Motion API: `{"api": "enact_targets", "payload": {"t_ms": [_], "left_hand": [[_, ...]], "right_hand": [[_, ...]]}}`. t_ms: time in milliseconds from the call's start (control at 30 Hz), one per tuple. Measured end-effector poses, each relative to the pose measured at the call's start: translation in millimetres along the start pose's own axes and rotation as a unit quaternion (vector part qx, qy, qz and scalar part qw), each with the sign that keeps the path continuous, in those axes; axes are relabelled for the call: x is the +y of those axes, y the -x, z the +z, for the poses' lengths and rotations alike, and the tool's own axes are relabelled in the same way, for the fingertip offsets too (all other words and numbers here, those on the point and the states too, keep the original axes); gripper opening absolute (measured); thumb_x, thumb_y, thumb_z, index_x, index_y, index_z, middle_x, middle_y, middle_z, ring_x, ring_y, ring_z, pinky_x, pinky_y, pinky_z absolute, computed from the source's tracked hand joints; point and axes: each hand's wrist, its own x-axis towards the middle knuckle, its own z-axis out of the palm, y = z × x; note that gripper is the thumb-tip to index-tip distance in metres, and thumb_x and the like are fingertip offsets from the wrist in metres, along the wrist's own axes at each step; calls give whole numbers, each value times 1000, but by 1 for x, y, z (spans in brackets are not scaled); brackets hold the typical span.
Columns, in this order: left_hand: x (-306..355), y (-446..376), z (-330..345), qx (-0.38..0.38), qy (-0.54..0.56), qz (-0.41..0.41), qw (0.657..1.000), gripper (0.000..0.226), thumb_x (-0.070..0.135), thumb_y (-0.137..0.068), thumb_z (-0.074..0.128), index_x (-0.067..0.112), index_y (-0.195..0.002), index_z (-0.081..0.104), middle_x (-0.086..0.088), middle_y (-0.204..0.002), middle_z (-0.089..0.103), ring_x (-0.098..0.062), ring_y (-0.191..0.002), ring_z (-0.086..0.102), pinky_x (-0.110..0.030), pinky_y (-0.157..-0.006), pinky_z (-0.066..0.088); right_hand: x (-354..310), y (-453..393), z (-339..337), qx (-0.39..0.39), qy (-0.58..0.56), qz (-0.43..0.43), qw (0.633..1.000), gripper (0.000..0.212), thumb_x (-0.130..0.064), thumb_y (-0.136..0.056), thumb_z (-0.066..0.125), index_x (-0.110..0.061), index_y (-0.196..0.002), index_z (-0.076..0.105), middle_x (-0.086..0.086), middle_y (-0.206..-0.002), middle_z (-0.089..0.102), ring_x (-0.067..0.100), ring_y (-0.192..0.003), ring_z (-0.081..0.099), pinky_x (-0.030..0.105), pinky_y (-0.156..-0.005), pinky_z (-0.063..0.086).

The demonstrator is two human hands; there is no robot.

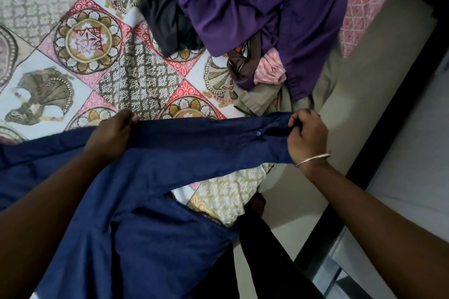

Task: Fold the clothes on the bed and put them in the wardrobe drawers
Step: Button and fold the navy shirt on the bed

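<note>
Above the bed (73,19), the left hand (110,133) and right hand (307,136) clamp their fingers on the navy shirt (194,148), stretching its sleeve taut, likely to straighten it for folding.

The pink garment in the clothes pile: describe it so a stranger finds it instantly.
Find the clothes pile at the bed's far right edge. Under the big purple shirt, beside a brown garment, sits the pink garment: small, crumpled, the pile's only pale pink piece.

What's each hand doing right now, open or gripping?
Left hand: gripping the navy blue shirt along its upper edge.
Right hand: fingers curled, pinching the same shirt near its button.
</note>
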Motion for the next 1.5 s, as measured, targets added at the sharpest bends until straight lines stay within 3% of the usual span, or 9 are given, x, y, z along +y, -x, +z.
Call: {"api": "enact_targets", "payload": {"t_ms": [167,333,467,600,733,833,1100,1267,1500], "left_hand": [[2,-1,21,20,-37,21,999,27,34,-103,44,12,-86,44,-10,-77,51,-34,-78,54,-41,-66,37],[8,-3,37,69,-77,26,994,24,36,-103,44,14,-96,49,-19,-103,57,-43,-90,57,-43,-72,35],[3,-4,43,114,-87,63,988,20,32,-103,46,13,-97,50,-17,-102,58,-42,-89,58,-42,-72,31],[0,-8,44,139,-78,81,984,18,31,-103,47,13,-99,52,-15,-99,57,-41,-87,57,-41,-71,34],[-2,-8,52,129,-102,81,983,19,33,-103,47,15,-101,54,-12,-102,59,-39,-95,57,-44,-75,33],[-1,-9,53,135,-89,68,984,19,31,-103,48,14,-102,55,-13,-102,59,-39,-96,57,-43,-75,31],[-2,-7,57,152,-97,88,980,16,28,-102,51,13,-103,56,-13,-98,57,-39,-94,55,-40,-73,27],[-1,-9,60,159,-97,84,979,18,27,-102,52,11,-104,60,-14,-97,57,-39,-93,56,-40,-73,26],[-3,-8,62,155,-68,85,982,15,26,-101,54,12,-103,59,-14,-95,59,-40,-92,57,-40,-72,30]], "right_hand": [[25,-3,10,-22,136,-86,987,24,-17,-70,32,-9,-86,48,20,-97,51,39,-63,50,34,-47,35],[36,-4,22,-25,196,-62,978,27,-11,-71,39,-8,-96,49,20,-99,50,40,-71,54,30,-48,31],[37,-10,18,22,173,29,984,50,-4,-72,44,-4,-122,52,23,-111,51,44,-81,56,41,-54,43],[42,-13,7,16,116,-8,993,37,-9,-68,44,4,-97,63,26,-99,50,38,-78,53,38,-64,41],[45,-12,18,40,-28,3,999,47,-41,-87,55,3,-98,67,26,-105,51,38,-94,54,44,-87,44],[37,-7,31,71,-40,91,993,67,-62,-93,44,1,-97,66,26,-105,51,31,-96,52,26,-88,39],[53,2,23,155,-6,-1,988,8,-8,-95,46,-3,-98,53,32,-94,47,23,-86,43,19,-80,35],[47,7,14,235,-71,21,969,24,4,-85,47,-2,-101,64,31,-102,48,-6,-92,45,25,-83,46],[48,23,12,189,-108,67,974,30,11,-77,43,-3,-93,65,0,-89,64,10,-84,60,24,-78,48]]}}
